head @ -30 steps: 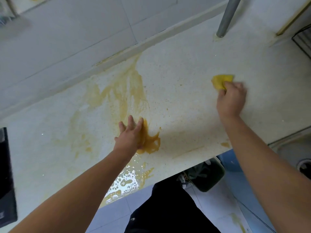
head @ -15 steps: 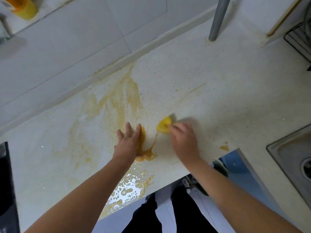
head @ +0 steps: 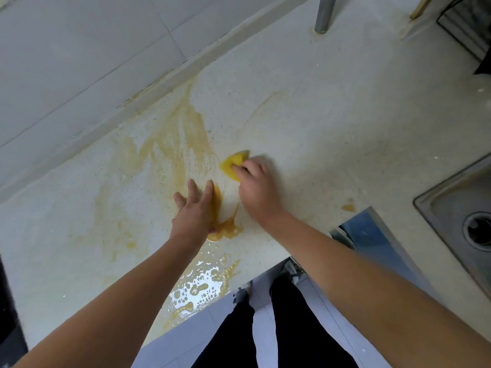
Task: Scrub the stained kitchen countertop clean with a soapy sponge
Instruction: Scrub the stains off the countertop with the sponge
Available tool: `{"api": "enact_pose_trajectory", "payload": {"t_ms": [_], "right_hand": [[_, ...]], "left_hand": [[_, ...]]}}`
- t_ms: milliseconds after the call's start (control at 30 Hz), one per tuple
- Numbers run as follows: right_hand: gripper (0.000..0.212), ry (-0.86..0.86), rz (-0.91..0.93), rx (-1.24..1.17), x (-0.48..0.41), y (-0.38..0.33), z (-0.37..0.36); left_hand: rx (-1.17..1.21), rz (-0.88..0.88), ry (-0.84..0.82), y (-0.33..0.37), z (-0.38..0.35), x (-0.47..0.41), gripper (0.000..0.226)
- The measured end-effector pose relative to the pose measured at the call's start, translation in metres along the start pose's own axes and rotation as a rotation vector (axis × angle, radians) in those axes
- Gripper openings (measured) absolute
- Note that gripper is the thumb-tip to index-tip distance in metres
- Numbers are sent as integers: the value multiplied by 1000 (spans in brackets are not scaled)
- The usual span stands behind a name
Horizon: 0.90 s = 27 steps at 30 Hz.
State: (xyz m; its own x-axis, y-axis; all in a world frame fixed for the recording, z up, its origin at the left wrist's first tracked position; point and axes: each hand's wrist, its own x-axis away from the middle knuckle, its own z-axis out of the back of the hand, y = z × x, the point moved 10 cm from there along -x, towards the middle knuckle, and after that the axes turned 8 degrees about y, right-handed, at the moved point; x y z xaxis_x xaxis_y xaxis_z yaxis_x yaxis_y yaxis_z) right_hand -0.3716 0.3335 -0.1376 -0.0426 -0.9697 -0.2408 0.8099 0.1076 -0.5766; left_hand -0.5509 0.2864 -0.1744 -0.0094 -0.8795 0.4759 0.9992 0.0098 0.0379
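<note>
A pale speckled countertop [head: 332, 123] carries a wide brown-yellow stain [head: 175, 144] that runs from the wall strip down to the front edge. A thick orange puddle [head: 225, 229] lies near the middle. My right hand [head: 256, 187] grips a yellow sponge [head: 233, 163] and presses it on the counter at the stain's right edge. My left hand [head: 195, 211] lies flat on the counter with straight fingers, right beside the puddle. Foamy wet liquid [head: 199, 288] sits at the front edge.
A steel sink [head: 462, 208] with a drain is set into the counter at the right. A metal pole [head: 324, 14] stands at the back, a dark wire rack [head: 467, 25] at the far right. A black appliance edge [head: 8, 314] is at the left. My legs stand below the counter edge.
My right hand swept the sponge from the far right of the counter leftward to the stain, then slightly away from the front edge. My left hand stayed flat in place.
</note>
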Motion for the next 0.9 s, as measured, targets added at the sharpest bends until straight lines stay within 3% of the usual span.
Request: {"api": "enact_pose_trajectory", "payload": {"t_ms": [133,200,400,467,633,800,900], "right_hand": [[38,-162,132,-55,75,-28,7],[40,-113,88,-70,72,-4,37],[43,235,-474,249,56,190,190],[43,254,-568,257,77,211,200],[39,241,-493,191,108,110,131],[39,36,-336,-32,144,-41,22],[37,-43,-244,-94,151,-76,3]], "left_hand": [[21,38,40,-3,-1,-6,111],[18,20,55,-3,-1,-7,113],[19,-20,31,-1,0,-4,119],[28,-20,32,0,0,-4,121],[37,-28,61,3,5,-7,113],[-8,-75,58,-1,4,-6,108],[-59,-216,69,-5,10,10,95]]}}
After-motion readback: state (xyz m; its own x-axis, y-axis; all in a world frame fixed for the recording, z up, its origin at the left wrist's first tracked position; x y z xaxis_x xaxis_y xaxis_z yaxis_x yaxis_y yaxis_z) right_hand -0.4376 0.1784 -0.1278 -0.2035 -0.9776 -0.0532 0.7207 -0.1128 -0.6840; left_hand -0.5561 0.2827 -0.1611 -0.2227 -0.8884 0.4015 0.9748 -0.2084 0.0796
